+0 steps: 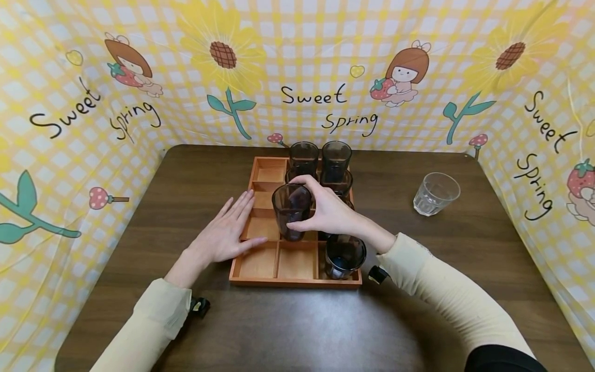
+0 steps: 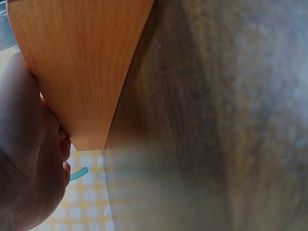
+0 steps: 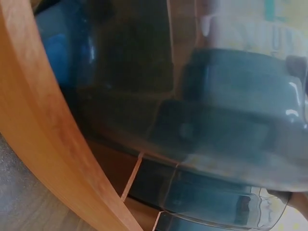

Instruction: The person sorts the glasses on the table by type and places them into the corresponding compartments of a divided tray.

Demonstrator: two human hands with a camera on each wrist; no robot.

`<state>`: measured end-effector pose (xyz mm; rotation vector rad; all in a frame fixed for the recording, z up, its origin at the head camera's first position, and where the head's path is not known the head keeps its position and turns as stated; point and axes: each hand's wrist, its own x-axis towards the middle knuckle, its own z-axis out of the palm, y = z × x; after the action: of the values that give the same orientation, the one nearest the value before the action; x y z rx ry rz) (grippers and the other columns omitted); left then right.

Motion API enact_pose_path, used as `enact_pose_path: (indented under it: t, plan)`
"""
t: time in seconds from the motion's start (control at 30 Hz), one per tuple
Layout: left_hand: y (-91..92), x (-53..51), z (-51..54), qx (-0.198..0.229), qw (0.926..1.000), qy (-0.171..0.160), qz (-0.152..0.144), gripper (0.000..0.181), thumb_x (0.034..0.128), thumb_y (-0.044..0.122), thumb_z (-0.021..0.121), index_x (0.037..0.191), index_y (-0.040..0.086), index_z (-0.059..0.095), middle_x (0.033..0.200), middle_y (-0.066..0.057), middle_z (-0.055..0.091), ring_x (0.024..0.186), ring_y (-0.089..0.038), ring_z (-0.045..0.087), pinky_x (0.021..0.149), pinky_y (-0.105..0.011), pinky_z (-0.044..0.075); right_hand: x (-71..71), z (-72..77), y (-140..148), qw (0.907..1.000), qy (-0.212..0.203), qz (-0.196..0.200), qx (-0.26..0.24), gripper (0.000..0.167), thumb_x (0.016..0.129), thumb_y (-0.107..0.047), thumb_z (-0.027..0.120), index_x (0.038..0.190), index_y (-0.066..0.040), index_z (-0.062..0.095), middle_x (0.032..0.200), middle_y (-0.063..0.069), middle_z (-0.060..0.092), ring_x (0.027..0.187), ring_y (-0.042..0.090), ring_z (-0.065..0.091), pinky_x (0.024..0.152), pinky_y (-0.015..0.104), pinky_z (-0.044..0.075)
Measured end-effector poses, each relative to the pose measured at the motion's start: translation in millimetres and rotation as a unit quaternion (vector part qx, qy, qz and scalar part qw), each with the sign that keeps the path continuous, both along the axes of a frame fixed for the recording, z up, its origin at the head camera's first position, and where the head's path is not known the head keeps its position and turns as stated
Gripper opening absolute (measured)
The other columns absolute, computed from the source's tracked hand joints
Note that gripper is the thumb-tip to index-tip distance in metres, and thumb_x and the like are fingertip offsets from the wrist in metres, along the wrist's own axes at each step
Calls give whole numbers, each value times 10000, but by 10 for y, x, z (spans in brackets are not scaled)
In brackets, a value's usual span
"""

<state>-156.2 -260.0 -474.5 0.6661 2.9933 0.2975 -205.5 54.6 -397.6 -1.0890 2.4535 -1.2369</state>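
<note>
My right hand (image 1: pixel 327 209) grips a dark tinted glass (image 1: pixel 292 206) by its side, over the middle column of a divided wooden tray (image 1: pixel 297 261). Whether its base touches the tray I cannot tell. Along the tray's left edge lies my left hand (image 1: pixel 225 232), its fingers straight and the thumb over the rim. The left wrist view has that hand (image 2: pixel 26 163) against the tray's outer wall (image 2: pixel 86 72). More dark glasses stand in the tray: one in the front right compartment (image 1: pixel 345 258), others farther back (image 1: pixel 303 157), partly hidden by my right hand.
A clear glass (image 1: pixel 434 195) stands alone on the brown table (image 1: pixel 297 320), to the right of the tray. Yellow checked cloth (image 1: pixel 307 51) with printed flowers surrounds the table at the back and both sides. In the right wrist view, dark glass surfaces (image 3: pixel 216 139) fill most of the picture.
</note>
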Motion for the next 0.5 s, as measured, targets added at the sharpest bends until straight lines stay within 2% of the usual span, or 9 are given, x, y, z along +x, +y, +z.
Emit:
enact_pose_path:
  t: [0.13,0.2,0.27,0.37,0.43,0.5]
  plan:
    - [5,0,-4,7,10000,-15,8,1160,1013,741,599,1758,-2,110,1873,-149,25,1755,-322,61,1418,-587,102,9,-53,-11,9997,234,10,33,897,841,-281,968,1550,-129,441,1337,117,724,1174,262,748,985,496,633]
    - [6,-1,-5,-3,10000,4,9,1161,1012,743,598,1758,-3,112,1873,-148,24,1755,-325,65,1418,-589,106,-55,-176,-3,9985,516,158,122,920,837,-373,970,1548,-141,436,1339,108,729,1175,241,752,975,444,640]
    - [7,-1,-5,-7,10000,19,13,1163,1011,746,597,1757,-3,112,1873,-149,25,1753,-332,76,1417,-593,111,-51,-189,-10,9967,725,225,304,926,825,-378,977,1537,-124,442,1329,119,733,1164,246,759,969,437,648]
    - [7,-4,-6,9,10000,10,35,1164,1011,749,595,1760,3,106,1874,-145,21,1753,-330,77,1417,-594,110,-43,-184,-14,9951,826,288,471,929,823,-376,979,1536,-108,447,1352,133,725,1188,261,754,996,445,646]
    - [6,-3,-6,30,10000,1,46,1163,1011,747,598,1760,5,106,1874,-145,23,1754,-328,75,1417,-594,110,30,-77,-32,9948,775,247,615,914,812,-296,990,1521,-76,455,1360,156,717,1194,288,751,1007,489,645]
    - [3,3,-9,39,10000,5,51,1159,1013,744,598,1760,4,108,1873,-150,31,1754,-326,74,1416,-597,112,30,-87,-35,9942,801,275,658,917,811,-305,992,1519,-81,454,1369,145,715,1203,277,744,1026,490,637]
